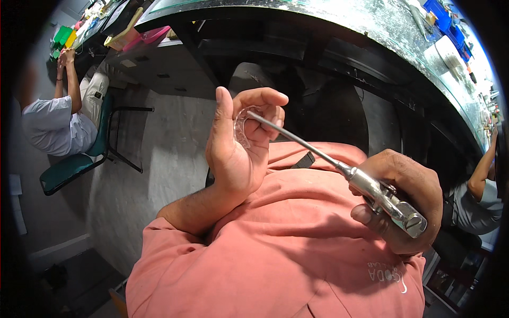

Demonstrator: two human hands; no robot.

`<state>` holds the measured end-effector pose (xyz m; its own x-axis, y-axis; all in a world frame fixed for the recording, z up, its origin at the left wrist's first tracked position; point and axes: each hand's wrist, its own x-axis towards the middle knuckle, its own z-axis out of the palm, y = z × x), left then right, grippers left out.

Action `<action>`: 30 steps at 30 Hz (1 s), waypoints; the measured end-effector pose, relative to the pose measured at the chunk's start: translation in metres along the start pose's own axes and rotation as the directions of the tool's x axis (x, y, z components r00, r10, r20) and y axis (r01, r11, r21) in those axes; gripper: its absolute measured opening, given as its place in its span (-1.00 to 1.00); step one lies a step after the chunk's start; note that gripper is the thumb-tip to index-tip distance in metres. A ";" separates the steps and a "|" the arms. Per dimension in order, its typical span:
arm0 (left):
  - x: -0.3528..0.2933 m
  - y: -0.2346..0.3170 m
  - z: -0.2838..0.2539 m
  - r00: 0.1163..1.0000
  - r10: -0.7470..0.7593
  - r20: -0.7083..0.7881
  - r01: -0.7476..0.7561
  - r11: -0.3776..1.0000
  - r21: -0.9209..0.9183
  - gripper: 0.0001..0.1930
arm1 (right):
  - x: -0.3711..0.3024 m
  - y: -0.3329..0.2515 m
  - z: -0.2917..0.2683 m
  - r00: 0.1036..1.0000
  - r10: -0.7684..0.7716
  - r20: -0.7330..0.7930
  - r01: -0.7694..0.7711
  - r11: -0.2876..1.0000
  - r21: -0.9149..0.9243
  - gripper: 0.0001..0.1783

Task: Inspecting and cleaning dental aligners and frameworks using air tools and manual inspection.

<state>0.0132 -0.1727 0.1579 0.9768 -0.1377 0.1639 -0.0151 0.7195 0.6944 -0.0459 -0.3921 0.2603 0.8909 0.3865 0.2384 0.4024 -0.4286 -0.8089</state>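
My left hand [233,151] is raised in front of my body, its thumb pointing up and its fingers curled. A clear, U-shaped dental aligner [240,131] rests within those fingers, against the palm side. My right hand [411,183] is wrapped round the silvery metal body of an air blow gun [366,185], whose lever shows near the fingers. From there its long thin nozzle [302,142] slants up to the left. The nozzle's tip reaches the aligner's upper end; whether they touch, I cannot tell.
A dark workbench with a dusty glass top [344,24] curves across the far side and right. On it stand a white tub [442,55] and blue bins [440,16]. At left a person [58,122] sits on a green chair [74,169]; another person [480,199] is at far right.
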 end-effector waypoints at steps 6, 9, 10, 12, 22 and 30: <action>0.000 -0.005 -0.003 0.998 -0.051 -0.038 0.051 0.999 -0.003 -0.30 | 0.000 0.001 -0.003 0.998 0.002 0.063 -0.004 1.000 0.024 -0.65; 0.001 -0.005 -0.004 0.998 -0.051 -0.027 0.051 0.998 0.034 -0.29 | -0.001 0.002 -0.005 0.999 -0.001 0.045 0.002 1.000 -0.012 -0.66; 0.001 -0.005 -0.004 0.998 -0.060 -0.012 0.061 0.996 0.069 -0.27 | -0.002 0.002 -0.006 0.999 0.014 0.043 -0.014 1.000 0.015 -0.67; 0.002 -0.005 -0.005 0.999 -0.037 0.008 0.036 0.993 0.114 -0.21 | -0.002 0.002 -0.008 0.996 0.005 0.085 -0.007 1.000 0.018 -0.67; 0.009 -0.008 -0.014 0.999 0.037 -0.025 -0.028 0.959 0.283 -0.41 | -0.002 0.002 -0.009 0.995 0.052 0.082 -0.050 0.998 -0.026 -0.67; 0.009 -0.011 -0.017 0.999 0.041 0.001 -0.039 0.932 0.360 -0.51 | 0.000 0.003 -0.006 0.996 0.016 0.093 -0.013 0.999 -0.039 -0.66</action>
<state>0.0254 -0.1700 0.1400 0.9751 -0.1088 0.1934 -0.1290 0.4311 0.8930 -0.0434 -0.3982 0.2611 0.8739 0.4540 0.1740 0.3990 -0.4652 -0.7902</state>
